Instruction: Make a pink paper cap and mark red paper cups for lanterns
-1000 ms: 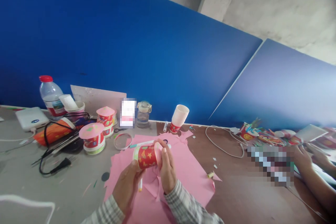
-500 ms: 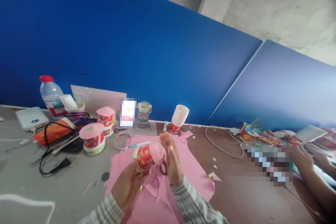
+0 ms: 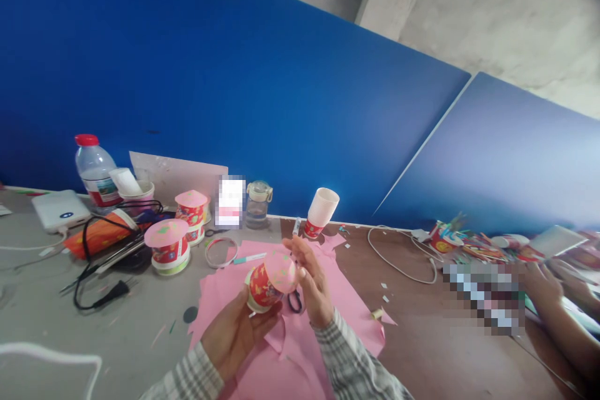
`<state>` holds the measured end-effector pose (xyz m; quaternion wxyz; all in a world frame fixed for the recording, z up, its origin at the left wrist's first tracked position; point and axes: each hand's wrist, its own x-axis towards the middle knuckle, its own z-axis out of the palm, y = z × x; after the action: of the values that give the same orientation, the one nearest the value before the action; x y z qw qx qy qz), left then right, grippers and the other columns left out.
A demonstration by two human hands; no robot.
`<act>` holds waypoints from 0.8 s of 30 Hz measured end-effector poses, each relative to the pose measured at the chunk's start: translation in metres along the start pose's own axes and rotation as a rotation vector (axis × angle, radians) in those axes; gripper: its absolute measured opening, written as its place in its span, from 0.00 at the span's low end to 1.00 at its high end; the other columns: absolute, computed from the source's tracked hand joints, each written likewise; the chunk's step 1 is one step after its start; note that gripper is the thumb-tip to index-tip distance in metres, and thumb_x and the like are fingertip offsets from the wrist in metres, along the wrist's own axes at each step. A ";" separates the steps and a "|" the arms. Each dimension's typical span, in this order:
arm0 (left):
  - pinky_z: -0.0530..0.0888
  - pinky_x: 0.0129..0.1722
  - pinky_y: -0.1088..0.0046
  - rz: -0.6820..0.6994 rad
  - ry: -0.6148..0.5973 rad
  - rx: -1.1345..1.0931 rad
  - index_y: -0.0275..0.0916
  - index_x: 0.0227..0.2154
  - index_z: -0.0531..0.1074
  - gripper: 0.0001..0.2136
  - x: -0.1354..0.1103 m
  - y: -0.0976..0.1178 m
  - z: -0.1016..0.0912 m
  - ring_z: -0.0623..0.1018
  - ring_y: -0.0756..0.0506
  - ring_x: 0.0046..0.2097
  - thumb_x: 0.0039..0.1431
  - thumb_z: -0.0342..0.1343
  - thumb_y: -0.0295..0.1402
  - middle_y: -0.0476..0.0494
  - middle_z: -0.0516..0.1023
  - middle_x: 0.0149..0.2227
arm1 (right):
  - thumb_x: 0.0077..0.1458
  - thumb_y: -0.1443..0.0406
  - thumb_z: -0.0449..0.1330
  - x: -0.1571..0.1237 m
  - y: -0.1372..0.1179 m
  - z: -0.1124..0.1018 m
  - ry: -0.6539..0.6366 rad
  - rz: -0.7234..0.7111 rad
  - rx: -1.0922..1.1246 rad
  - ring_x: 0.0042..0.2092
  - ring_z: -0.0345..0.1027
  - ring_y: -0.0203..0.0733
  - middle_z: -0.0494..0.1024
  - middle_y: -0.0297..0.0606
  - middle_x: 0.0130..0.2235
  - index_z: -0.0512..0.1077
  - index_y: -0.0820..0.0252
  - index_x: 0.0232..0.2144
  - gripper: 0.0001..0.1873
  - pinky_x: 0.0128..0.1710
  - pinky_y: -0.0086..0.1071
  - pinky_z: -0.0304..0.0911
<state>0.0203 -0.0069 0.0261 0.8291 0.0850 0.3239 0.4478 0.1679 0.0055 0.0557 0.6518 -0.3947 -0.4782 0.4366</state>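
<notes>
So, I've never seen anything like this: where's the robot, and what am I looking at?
There's no robot here, just a person's two bare hands. One camera, worn on that person's head, takes every picture, looking forward and down. The left hand holds a red patterned cup with a pink paper top. The right hand is open beside it; whether it touches is hard to tell. Beneath them, pink paper lies on the table. To the left stand two similar pink-topped cups. At the far right, another person's hands are partly blurred.
</notes>
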 end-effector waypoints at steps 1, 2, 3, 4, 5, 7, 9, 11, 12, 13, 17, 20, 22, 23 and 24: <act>0.74 0.35 0.58 -0.013 -0.011 0.003 0.29 0.34 0.71 0.21 0.000 0.000 0.000 0.76 0.32 0.36 0.40 0.52 0.42 0.26 0.78 0.34 | 0.39 0.51 0.61 0.001 0.002 -0.003 -0.038 -0.039 -0.025 0.54 0.61 0.52 0.73 0.40 0.49 0.68 0.51 0.47 0.30 0.55 0.43 0.54; 0.73 0.35 0.57 -0.026 -0.022 0.007 0.30 0.34 0.71 0.22 0.000 0.000 0.000 0.76 0.31 0.36 0.39 0.53 0.42 0.26 0.78 0.34 | 0.40 0.51 0.60 0.002 0.002 -0.005 -0.073 -0.069 -0.054 0.55 0.60 0.52 0.72 0.40 0.51 0.67 0.51 0.47 0.29 0.56 0.43 0.53; 0.73 0.35 0.57 -0.037 -0.027 0.010 0.30 0.34 0.71 0.22 -0.001 -0.001 0.000 0.76 0.31 0.37 0.37 0.55 0.42 0.26 0.78 0.34 | 0.41 0.50 0.59 0.003 0.003 -0.006 -0.100 -0.086 -0.084 0.55 0.58 0.52 0.71 0.39 0.52 0.67 0.51 0.47 0.29 0.56 0.43 0.52; 0.74 0.35 0.58 -0.051 -0.028 0.012 0.30 0.34 0.71 0.22 -0.001 -0.001 0.001 0.76 0.31 0.37 0.37 0.55 0.42 0.26 0.78 0.34 | 0.42 0.50 0.58 0.003 0.002 -0.007 -0.115 -0.090 -0.110 0.56 0.58 0.52 0.70 0.39 0.52 0.68 0.51 0.47 0.29 0.56 0.42 0.52; 0.74 0.34 0.59 -0.066 -0.026 0.012 0.30 0.34 0.71 0.22 -0.002 -0.002 0.001 0.76 0.31 0.36 0.37 0.55 0.42 0.25 0.78 0.34 | 0.42 0.50 0.58 0.002 0.000 -0.006 -0.133 -0.088 -0.137 0.56 0.57 0.52 0.70 0.38 0.52 0.68 0.51 0.47 0.28 0.57 0.42 0.52; 0.75 0.32 0.60 -0.093 -0.018 0.005 0.29 0.34 0.71 0.22 -0.003 -0.002 0.003 0.76 0.31 0.36 0.37 0.55 0.42 0.25 0.79 0.33 | 0.42 0.50 0.58 0.001 -0.004 -0.004 -0.172 -0.083 -0.182 0.54 0.60 0.53 0.72 0.38 0.50 0.70 0.52 0.45 0.27 0.55 0.40 0.54; 0.75 0.31 0.61 -0.115 -0.019 -0.009 0.28 0.35 0.70 0.23 -0.003 -0.002 0.004 0.76 0.31 0.36 0.38 0.55 0.42 0.25 0.79 0.32 | 0.42 0.50 0.57 -0.001 -0.008 0.000 -0.210 -0.080 -0.199 0.49 0.66 0.52 0.75 0.39 0.46 0.71 0.54 0.44 0.26 0.50 0.38 0.60; 0.76 0.30 0.61 -0.134 -0.029 -0.018 0.28 0.35 0.70 0.23 -0.003 -0.002 0.003 0.77 0.31 0.35 0.36 0.56 0.41 0.26 0.79 0.32 | 0.43 0.51 0.57 -0.002 -0.010 0.003 -0.232 -0.089 -0.210 0.43 0.69 0.51 0.76 0.39 0.43 0.72 0.55 0.42 0.25 0.44 0.36 0.63; 0.76 0.29 0.61 -0.142 -0.038 -0.018 0.28 0.35 0.71 0.24 -0.003 -0.002 0.003 0.77 0.31 0.34 0.35 0.56 0.41 0.26 0.79 0.32 | 0.44 0.51 0.56 -0.003 -0.009 0.003 -0.238 -0.098 -0.222 0.42 0.70 0.50 0.77 0.39 0.42 0.72 0.54 0.42 0.24 0.43 0.36 0.64; 0.76 0.29 0.62 -0.146 -0.049 -0.017 0.28 0.35 0.71 0.24 -0.003 -0.002 0.002 0.77 0.31 0.34 0.34 0.57 0.41 0.26 0.80 0.32 | 0.45 0.51 0.56 -0.003 -0.009 0.003 -0.238 -0.113 -0.239 0.43 0.69 0.50 0.76 0.39 0.42 0.72 0.54 0.42 0.23 0.44 0.36 0.63; 0.75 0.30 0.62 -0.144 -0.097 -0.010 0.29 0.34 0.72 0.23 -0.002 -0.002 0.000 0.77 0.32 0.35 0.34 0.57 0.41 0.27 0.80 0.31 | 0.46 0.53 0.56 -0.004 -0.009 -0.001 -0.208 -0.173 -0.267 0.55 0.58 0.51 0.67 0.37 0.53 0.64 0.49 0.50 0.27 0.55 0.42 0.53; 0.75 0.31 0.62 -0.178 -0.141 -0.007 0.28 0.34 0.72 0.26 -0.002 -0.003 0.000 0.76 0.31 0.36 0.29 0.60 0.41 0.26 0.80 0.30 | 0.45 0.53 0.58 -0.006 -0.017 -0.004 -0.245 -0.243 -0.281 0.59 0.51 0.52 0.61 0.36 0.58 0.60 0.48 0.53 0.31 0.58 0.43 0.47; 0.75 0.32 0.62 -0.222 -0.172 -0.005 0.25 0.34 0.72 0.28 -0.003 -0.003 -0.001 0.76 0.30 0.37 0.27 0.62 0.40 0.24 0.80 0.31 | 0.43 0.52 0.59 -0.006 -0.023 -0.004 -0.292 -0.292 -0.308 0.58 0.51 0.53 0.62 0.37 0.57 0.65 0.50 0.49 0.29 0.57 0.43 0.49; 0.74 0.33 0.62 -0.244 -0.187 -0.003 0.25 0.35 0.71 0.29 -0.003 -0.004 -0.002 0.75 0.30 0.37 0.27 0.62 0.40 0.24 0.80 0.32 | 0.43 0.51 0.59 -0.006 -0.025 -0.003 -0.310 -0.300 -0.312 0.58 0.53 0.54 0.64 0.38 0.56 0.68 0.50 0.47 0.27 0.56 0.43 0.51; 0.74 0.33 0.62 -0.264 -0.201 0.000 0.24 0.36 0.71 0.29 -0.003 -0.004 -0.003 0.75 0.30 0.38 0.27 0.62 0.40 0.24 0.79 0.33 | 0.44 0.50 0.58 -0.005 -0.027 -0.003 -0.322 -0.299 -0.303 0.56 0.55 0.54 0.67 0.39 0.53 0.70 0.51 0.44 0.25 0.55 0.43 0.53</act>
<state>0.0203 -0.0120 0.0238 0.9088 0.0858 0.2477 0.3244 0.1750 -0.0078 0.0784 0.5580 -0.3381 -0.6889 0.3159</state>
